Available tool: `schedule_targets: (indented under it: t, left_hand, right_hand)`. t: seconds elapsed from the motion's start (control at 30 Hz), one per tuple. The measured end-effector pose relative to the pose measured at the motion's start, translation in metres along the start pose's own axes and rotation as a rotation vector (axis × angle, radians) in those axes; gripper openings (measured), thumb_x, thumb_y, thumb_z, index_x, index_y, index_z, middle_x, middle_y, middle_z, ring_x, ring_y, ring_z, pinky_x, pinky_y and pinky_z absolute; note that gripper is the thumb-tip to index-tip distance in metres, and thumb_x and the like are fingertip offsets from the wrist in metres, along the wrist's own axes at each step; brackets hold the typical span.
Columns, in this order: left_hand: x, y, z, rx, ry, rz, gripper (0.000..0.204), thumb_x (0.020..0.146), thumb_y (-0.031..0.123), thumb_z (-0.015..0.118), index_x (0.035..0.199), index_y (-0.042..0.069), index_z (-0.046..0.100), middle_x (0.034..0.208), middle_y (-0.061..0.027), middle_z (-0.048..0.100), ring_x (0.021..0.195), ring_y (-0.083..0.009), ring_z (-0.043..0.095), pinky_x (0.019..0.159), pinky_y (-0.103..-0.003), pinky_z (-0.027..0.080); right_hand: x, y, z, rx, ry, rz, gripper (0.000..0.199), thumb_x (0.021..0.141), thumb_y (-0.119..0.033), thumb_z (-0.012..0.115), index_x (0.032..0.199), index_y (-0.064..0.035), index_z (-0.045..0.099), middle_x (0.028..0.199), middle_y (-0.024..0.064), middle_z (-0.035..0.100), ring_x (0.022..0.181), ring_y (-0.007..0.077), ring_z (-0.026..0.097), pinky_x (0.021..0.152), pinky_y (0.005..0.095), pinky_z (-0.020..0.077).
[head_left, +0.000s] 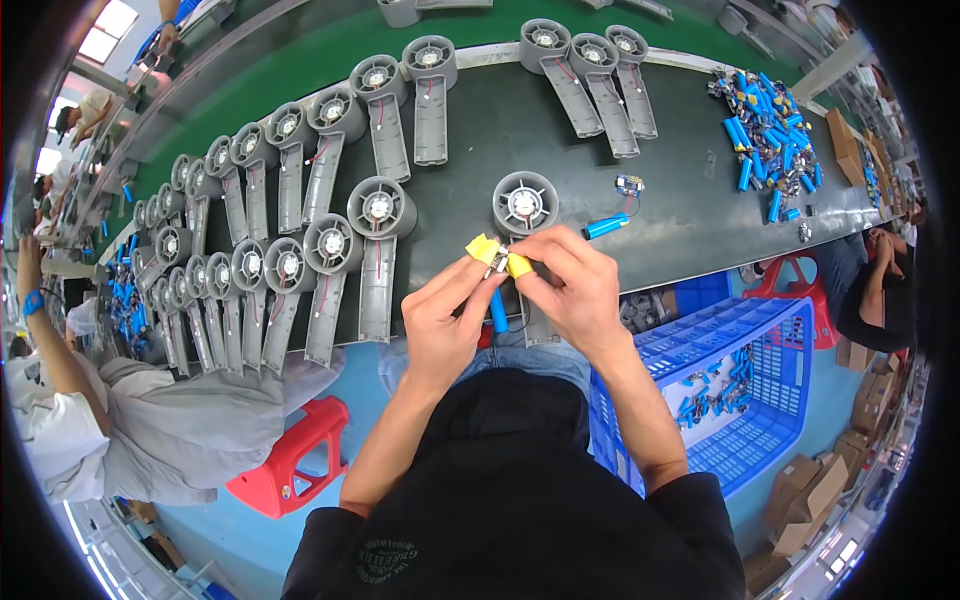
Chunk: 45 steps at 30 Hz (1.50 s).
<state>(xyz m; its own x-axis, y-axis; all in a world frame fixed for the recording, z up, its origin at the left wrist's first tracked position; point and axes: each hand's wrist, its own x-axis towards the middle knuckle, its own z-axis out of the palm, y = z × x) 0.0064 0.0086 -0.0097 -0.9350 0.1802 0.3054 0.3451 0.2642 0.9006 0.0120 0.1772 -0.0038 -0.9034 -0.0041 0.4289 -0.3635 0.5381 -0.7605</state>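
Note:
My left hand [442, 322] and my right hand [578, 285] meet in front of my chest, fingers pinched on a small circuit board [500, 262]. Yellow wrapping shows at the fingertips of both hands; whether it is tape or finger covers I cannot tell. Below the board hangs a blue cylindrical battery [499, 311], partly behind my fingers. Just beyond my hands lies a grey fan housing [526, 203] with a round fan end, its handle partly hidden under my hands. Off to its right rest another circuit board [629, 186] and a blue battery [605, 227] joined by a wire.
Rows of grey fan housings [377, 250] cover the dark green table's [470, 130] left side; a few more stand at the back. Batteries with boards form a pile [770, 135] at right. A blue crate [735, 335] stands beside me, a red stool [300, 455] at left. Co-workers sit on both sides.

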Motion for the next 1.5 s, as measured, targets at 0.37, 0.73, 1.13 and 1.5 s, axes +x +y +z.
schedule_targets:
  t: [0.37, 0.73, 1.13, 1.5]
  left_hand:
    - [0.002, -0.010, 0.000, -0.027, -0.005, 0.094, 0.028, 0.086, -0.007, 0.068, 0.114, -0.005, 0.068, 0.107, -0.0181, 0.071, 0.089, -0.0216, 0.071, 0.078, -0.029, 0.055]
    - [0.004, -0.007, -0.004, -0.137, -0.134, -0.095, 0.021, 0.088, -0.003, 0.066, 0.109, -0.006, 0.068, 0.098, -0.0140, 0.068, 0.081, -0.0201, 0.065, 0.073, -0.027, 0.050]
    - [0.002, -0.012, -0.002, -0.188, -0.115, -0.078, 0.026, 0.090, -0.008, 0.063, 0.115, -0.007, 0.067, 0.104, -0.0071, 0.060, 0.081, -0.0074, 0.054, 0.065, -0.019, 0.042]
    - [0.003, -0.012, -0.003, -0.108, -0.084, -0.031, 0.019, 0.086, -0.003, 0.070, 0.104, -0.006, 0.068, 0.097, -0.0107, 0.061, 0.080, -0.0183, 0.061, 0.069, -0.027, 0.048]
  right_hand:
    - [-0.002, -0.003, 0.002, -0.048, 0.046, 0.037, 0.022, 0.072, -0.007, 0.077, 0.092, -0.0067, 0.069, 0.089, 0.0035, 0.065, 0.063, 0.0207, 0.063, 0.057, 0.0309, 0.0503]
    - [-0.004, 0.011, 0.002, 0.027, 0.023, -0.049, 0.028, 0.064, 0.004, 0.076, 0.090, -0.0017, 0.067, 0.093, 0.0053, 0.064, 0.050, 0.0052, 0.044, 0.047, 0.0225, 0.0372]
    - [-0.010, 0.015, 0.008, -0.045, 0.069, -0.040, 0.027, 0.066, 0.003, 0.076, 0.092, -0.0030, 0.069, 0.089, 0.0030, 0.049, 0.062, 0.0056, 0.044, 0.053, 0.0210, 0.0358]
    - [-0.010, 0.016, 0.012, 0.153, 0.061, 0.093, 0.024, 0.067, 0.005, 0.072, 0.090, -0.0010, 0.068, 0.090, 0.0008, 0.051, 0.059, 0.0025, 0.036, 0.050, 0.0196, 0.0277]
